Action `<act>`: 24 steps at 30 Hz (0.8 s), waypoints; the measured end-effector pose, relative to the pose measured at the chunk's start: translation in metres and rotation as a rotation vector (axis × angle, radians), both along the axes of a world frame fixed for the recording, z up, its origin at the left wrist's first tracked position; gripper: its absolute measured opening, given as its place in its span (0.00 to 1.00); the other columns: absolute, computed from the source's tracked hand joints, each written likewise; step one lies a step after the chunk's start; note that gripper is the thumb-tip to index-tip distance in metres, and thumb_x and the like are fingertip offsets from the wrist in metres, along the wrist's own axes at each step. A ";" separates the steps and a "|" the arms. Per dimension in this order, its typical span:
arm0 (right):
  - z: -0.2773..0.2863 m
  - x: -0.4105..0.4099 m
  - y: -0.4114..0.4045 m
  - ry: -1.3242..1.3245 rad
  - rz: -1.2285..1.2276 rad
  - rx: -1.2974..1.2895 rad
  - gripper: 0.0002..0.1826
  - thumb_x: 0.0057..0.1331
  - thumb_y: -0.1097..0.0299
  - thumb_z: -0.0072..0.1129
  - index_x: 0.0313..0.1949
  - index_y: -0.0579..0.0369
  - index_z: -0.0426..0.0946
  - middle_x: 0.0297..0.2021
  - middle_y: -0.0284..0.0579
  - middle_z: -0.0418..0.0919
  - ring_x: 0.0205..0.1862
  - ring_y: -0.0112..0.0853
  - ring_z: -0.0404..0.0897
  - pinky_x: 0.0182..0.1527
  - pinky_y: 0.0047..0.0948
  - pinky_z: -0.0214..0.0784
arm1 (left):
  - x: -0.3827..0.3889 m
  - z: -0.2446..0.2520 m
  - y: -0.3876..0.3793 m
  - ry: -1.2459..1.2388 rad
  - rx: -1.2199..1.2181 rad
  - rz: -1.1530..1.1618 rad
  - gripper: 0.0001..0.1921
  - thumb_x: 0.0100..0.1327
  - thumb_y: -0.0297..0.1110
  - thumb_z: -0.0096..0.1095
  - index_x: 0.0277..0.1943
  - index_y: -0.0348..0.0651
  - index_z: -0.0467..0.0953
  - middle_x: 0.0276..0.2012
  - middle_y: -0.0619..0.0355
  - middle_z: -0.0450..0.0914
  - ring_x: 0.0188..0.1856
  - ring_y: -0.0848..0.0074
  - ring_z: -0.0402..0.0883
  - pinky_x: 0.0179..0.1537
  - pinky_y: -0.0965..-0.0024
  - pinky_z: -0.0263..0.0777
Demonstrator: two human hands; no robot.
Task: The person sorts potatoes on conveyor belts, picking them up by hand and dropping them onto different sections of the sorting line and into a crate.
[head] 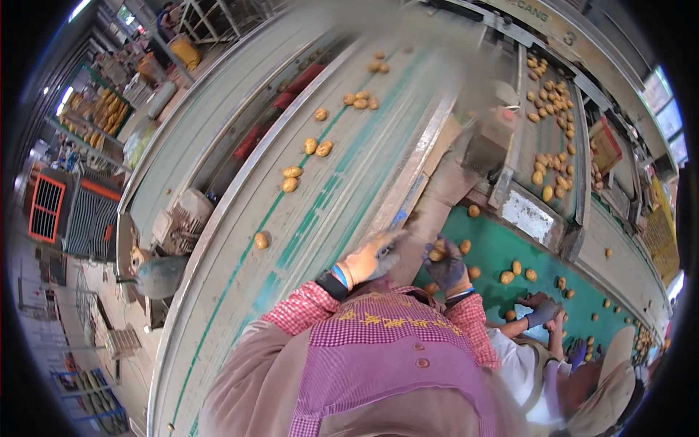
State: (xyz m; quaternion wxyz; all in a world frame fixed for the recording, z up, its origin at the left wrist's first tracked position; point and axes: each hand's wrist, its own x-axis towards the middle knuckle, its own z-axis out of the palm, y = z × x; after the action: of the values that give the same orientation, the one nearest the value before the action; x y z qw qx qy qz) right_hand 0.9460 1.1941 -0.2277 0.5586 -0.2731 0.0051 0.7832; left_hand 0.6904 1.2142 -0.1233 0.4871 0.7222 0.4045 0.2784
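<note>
In a dark work glove, my right hand [449, 269] is closed around a potato [438, 251], above the near edge of a green conveyor belt [491, 248]. My left hand [371, 258], also gloved, is over the metal side rail [407, 180] of a wide grey belt [240, 235]. Its fingers look spread and slightly blurred, and no potato shows in it. Several loose potatoes lie around my right hand, the nearest a potato [464, 247] just beyond its fingers. A cardboard sheet [431, 210] covers the gap between the two belts.
Potatoes [361, 99] lie scattered along the wide belt. A side conveyor [551, 131] carrying many potatoes meets the green belt. A motor box [491, 134] stands beside it. At my right, a co-worker's gloved hand [540, 311] reaches over the green belt. Another belt [229, 98] runs at left.
</note>
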 end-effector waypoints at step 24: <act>-0.048 -0.002 0.005 -0.273 -0.017 -0.181 0.29 0.72 0.50 0.49 0.66 0.50 0.63 0.56 0.52 0.74 0.48 0.43 0.77 0.53 0.39 0.71 | -0.153 -0.041 -0.006 0.192 -0.104 0.610 0.25 0.65 0.37 0.60 0.65 0.46 0.70 0.51 0.44 0.80 0.53 0.65 0.80 0.56 0.67 0.71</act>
State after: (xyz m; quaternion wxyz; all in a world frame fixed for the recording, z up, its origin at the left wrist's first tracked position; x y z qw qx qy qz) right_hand 0.9440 1.1990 -0.2756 0.5336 -0.4262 0.0021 0.7305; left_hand 0.5376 1.2079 -0.1642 0.3771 0.5647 0.6602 0.3210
